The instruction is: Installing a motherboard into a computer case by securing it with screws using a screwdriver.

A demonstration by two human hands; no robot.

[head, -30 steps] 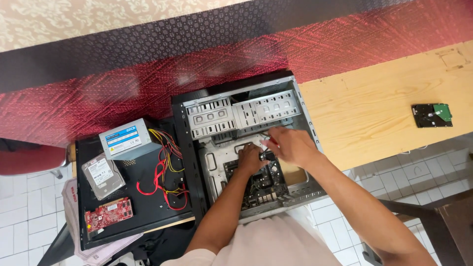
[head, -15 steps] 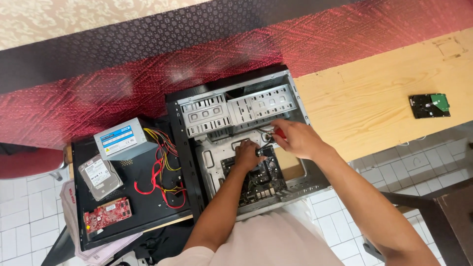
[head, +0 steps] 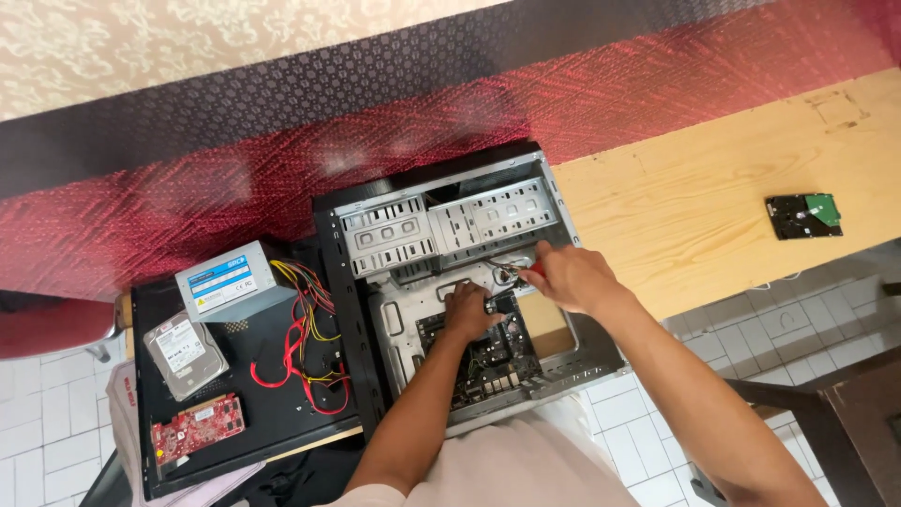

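Left hand (head: 466,310) palm-down on motherboard (head: 483,355) inside open computer case (head: 375,310), fingers curled, pressing the board's upper edge, clamped on nothing that can be made out; right hand (head: 571,278) just right of it, closed around red-handled screwdriver (head: 522,272), metal tip pointing left toward left hand's fingertips; hands close together, not touching.

Left to right: red expansion card (head: 197,427) lying flat at lower left of black side panel (head: 272,413); silver hard drive (head: 184,354) just above card, label up; grey power supply unit (head: 235,280) at panel's upper part, blue-white label on top; bundle of red, yellow and black cables (head: 305,347) spilling from supply across panel toward case; case lying on its side, open face up; perforated metal drive cages (head: 450,225) along case's far end; motherboard seated in lower half of case, under left hand; light wooden tabletop (head: 685,207) right of case; second hard drive (head: 802,216) with green circuit board edge, well apart on tabletop; dark chair frame (head: 845,413) at lower right over white tiled floor (head: 38,441).
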